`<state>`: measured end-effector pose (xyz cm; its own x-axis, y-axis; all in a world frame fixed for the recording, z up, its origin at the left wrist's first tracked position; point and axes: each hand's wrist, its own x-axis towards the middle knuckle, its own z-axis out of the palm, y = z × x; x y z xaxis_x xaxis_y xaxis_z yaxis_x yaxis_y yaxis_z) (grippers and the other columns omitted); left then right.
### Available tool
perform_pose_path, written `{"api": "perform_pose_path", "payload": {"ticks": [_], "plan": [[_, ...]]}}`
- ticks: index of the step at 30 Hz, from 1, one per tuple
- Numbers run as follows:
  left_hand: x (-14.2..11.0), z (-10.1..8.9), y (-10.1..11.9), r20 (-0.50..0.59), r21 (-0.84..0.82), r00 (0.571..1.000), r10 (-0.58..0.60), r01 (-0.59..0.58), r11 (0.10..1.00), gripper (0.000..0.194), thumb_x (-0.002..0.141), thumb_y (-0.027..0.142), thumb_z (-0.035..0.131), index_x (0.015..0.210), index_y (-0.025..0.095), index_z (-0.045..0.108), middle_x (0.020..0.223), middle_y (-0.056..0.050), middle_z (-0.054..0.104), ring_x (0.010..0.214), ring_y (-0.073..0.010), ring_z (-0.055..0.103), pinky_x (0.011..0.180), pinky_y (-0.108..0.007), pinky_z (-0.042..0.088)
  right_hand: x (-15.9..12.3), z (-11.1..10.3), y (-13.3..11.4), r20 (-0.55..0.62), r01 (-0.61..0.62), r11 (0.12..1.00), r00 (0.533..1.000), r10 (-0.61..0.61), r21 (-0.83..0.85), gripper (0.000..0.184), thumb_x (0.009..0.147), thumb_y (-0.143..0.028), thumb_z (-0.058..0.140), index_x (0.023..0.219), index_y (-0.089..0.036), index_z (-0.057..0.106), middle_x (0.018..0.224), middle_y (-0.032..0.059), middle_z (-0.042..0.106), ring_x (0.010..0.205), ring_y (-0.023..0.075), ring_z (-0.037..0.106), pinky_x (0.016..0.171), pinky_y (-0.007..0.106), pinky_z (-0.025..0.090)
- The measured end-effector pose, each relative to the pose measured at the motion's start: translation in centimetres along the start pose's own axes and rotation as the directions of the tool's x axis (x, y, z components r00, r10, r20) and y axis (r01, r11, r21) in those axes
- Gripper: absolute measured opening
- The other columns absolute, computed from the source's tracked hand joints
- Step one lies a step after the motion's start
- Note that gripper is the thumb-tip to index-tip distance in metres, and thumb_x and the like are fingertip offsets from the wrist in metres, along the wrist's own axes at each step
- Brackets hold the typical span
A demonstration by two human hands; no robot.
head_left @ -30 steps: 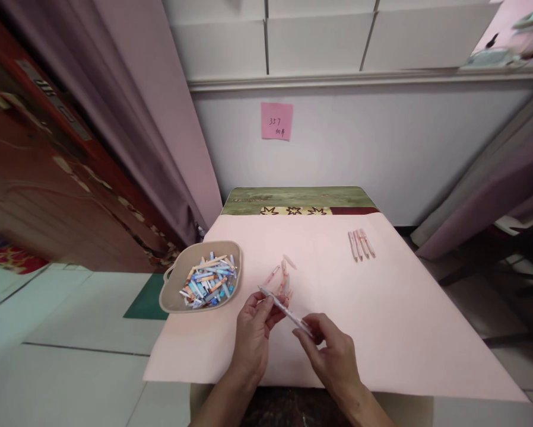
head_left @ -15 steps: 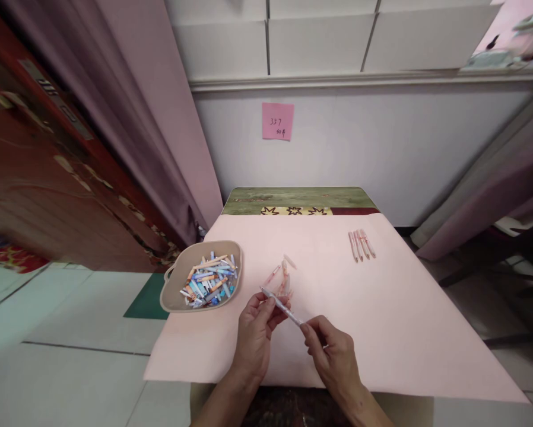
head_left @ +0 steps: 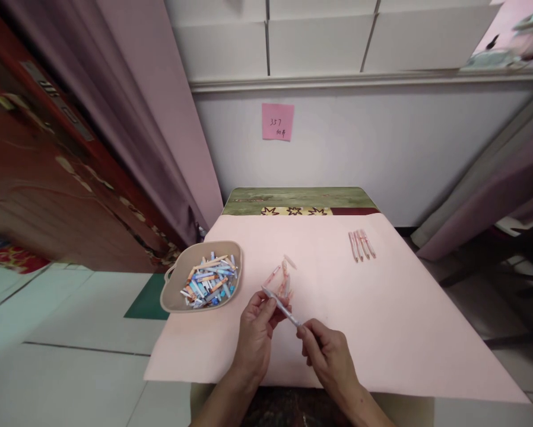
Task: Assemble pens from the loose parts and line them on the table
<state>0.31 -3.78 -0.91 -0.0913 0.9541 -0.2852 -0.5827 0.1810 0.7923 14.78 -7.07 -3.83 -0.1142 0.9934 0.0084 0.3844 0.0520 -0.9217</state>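
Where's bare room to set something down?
Pink table cover lies bare between the right hand and the pen row, and right of that hand. Crowded: loose pens beyond the left hand, and the basket of pens left of them.

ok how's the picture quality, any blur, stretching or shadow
Head view: wide-angle stretch slants and smears the red door; head view: the held pen looks soft, its markings unreadable; head view: pink cloth fairly evenly lit, deep shadow below the right curtain.
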Motion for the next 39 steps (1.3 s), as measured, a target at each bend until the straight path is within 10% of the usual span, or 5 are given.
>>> {"api": "perform_pose_path", "payload": {"ticks": [6,25,34,39], "plan": [[-0.2,0.1,-0.2,-0.009,0.043,1.0,0.029,-0.029,0.999,0.019,0.075,0.028,0.071,0.085,0.015,0.063,0.074,-0.004,0.068,0.071,-0.0147,0.063,0.076,-0.03,0.051,-0.1,0.7,0.3,0.114,-0.158,0.948,0.985,0.131,0.277,0.046,0.092,-0.055,0.042,0.073,-0.016,0.059,0.051,-0.0018,0.054,0.039,0.0088,0.05,0.039,0.017,0.037],[-0.4,0.4,0.0,-0.046,0.05,0.999,0.023,-0.021,0.999,0.019,0.074,0.026,0.073,0.085,0.015,0.064,0.077,-0.005,0.071,0.072,-0.0151,0.066,0.069,-0.028,0.055,-0.2,0.8,0.8,0.097,-0.085,0.899,0.994,0.048,0.429,0.037,0.092,-0.049,0.05,0.106,-0.018,0.064,0.066,0.0001,0.059,0.052,0.0107,0.055,0.05,0.021,0.045],[0.9,0.2,0.3,-0.22,-0.291,0.909,-0.354,0.286,0.913,0.002,0.08,0.01,0.065,0.08,0.009,0.066,0.081,-0.013,0.073,0.067,-0.0145,0.069,0.063,-0.021,0.056,-0.6,-0.2,-0.9,-0.021,0.0,0.808,1.0,0.016,0.59,0.031,0.089,-0.043,0.057,0.106,-0.019,0.064,0.084,0.0083,0.069,0.063,0.0163,0.063,0.059,0.03,0.052],[0.5,0.1,-0.3,-0.193,-0.219,0.936,-0.293,0.25,0.943,0.008,0.077,0.017,0.07,0.079,0.011,0.066,0.082,-0.013,0.074,0.069,-0.0177,0.071,0.064,-0.024,0.057,-0.7,0.0,-0.6,-0.056,-0.022,0.85,0.997,0.06,0.527,0.029,0.085,-0.043,0.062,0.1,-0.019,0.064,0.077,0.0055,0.068,0.059,0.0155,0.061,0.057,0.028,0.052]]}}
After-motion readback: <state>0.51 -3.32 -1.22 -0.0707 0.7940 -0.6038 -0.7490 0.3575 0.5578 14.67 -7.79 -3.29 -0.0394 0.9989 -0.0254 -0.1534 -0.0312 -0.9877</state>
